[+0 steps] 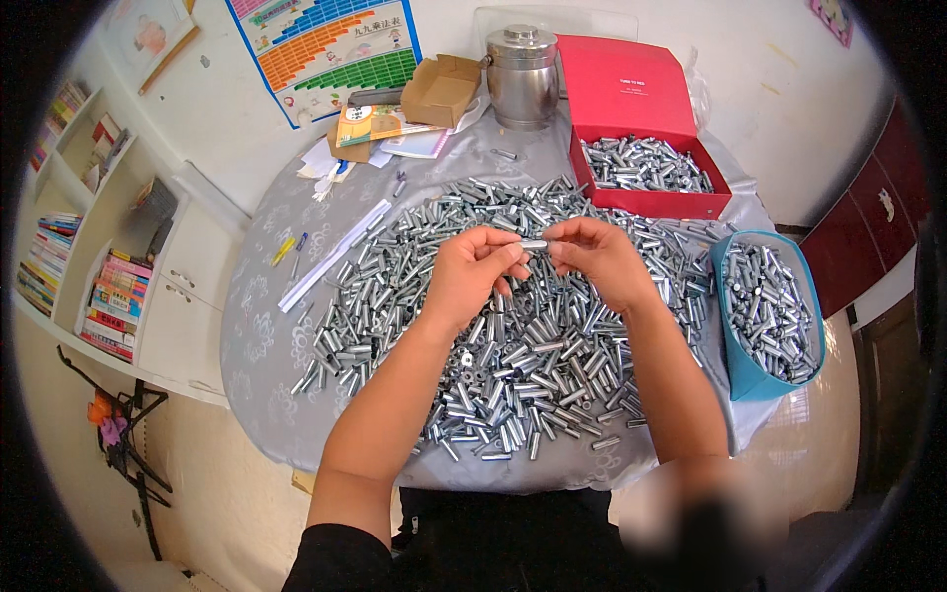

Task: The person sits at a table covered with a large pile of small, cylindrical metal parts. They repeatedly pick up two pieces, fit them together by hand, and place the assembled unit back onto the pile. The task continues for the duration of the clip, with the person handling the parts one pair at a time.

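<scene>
Holding one small silver metal tube level between the two hands, above the middle of the table: left hand pinching its left end with thumb and fingertips closed on it, right hand pinching its right end the same way, both grips shut on the same piece. Hovering just over a wide heap of loose metal tubes, all alike, short and shiny, spreading across most of a round table under a grey patterned cloth. Both forearms coming up from the lower edge, crossing above the near part of the heap. Sitting at the far right of the table, an open red box with its lid standing up behind it, filled with more of the same tubes. Standing just beside the table's right edge, a blue container also full of tubes. Resting at the far edge, a steel lidded pot, an open brown cardboard carton, and some booklets and papers. Lying on the cloth to the left of the heap, a long white strip and a yellow pen. Hanging on the wall behind, a coloured chart poster; standing at the left, white shelves with books.
</scene>
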Tool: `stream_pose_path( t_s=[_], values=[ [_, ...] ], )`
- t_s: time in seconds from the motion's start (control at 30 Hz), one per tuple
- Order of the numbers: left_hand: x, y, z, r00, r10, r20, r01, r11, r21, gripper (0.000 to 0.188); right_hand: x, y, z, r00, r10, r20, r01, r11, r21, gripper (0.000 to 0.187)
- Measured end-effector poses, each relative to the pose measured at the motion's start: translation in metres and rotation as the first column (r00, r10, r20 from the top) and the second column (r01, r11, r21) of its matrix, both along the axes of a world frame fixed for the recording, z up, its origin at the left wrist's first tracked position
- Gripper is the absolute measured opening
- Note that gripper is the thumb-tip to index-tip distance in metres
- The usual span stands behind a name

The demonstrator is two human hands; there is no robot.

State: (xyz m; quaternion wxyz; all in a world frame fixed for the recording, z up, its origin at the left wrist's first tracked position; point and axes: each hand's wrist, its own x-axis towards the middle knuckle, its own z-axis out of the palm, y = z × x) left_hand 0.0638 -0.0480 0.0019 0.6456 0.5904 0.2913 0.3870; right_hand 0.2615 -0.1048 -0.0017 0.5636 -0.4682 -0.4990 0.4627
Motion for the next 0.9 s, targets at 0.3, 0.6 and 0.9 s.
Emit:
stream_pose_path(
  t_s=[0.3,0.6,0.9],
  values=[
    [0.013,-0.009,0.01,1.0,0.009,-0.011,-0.009,1.0,-0.01,0.017,0.01,-0.013,0.021,0.999,-0.025,-0.026,0.022,0.994,-0.106,0.017],
    [0.017,-0.018,-0.001,1.0,0.016,0.022,-0.015,0.999,-0.051,0.018,0.016,-0.018,0.015,1.0,0.003,0.002,-0.003,0.969,-0.247,0.016],
    [0.019,-0.02,-0.001,0.999,0.043,-0.004,-0.043,0.997,-0.068,0.02,0.019,-0.018,0.004,1.0,0.025,-0.016,-0.028,0.98,-0.195,0.02]
  ],
)
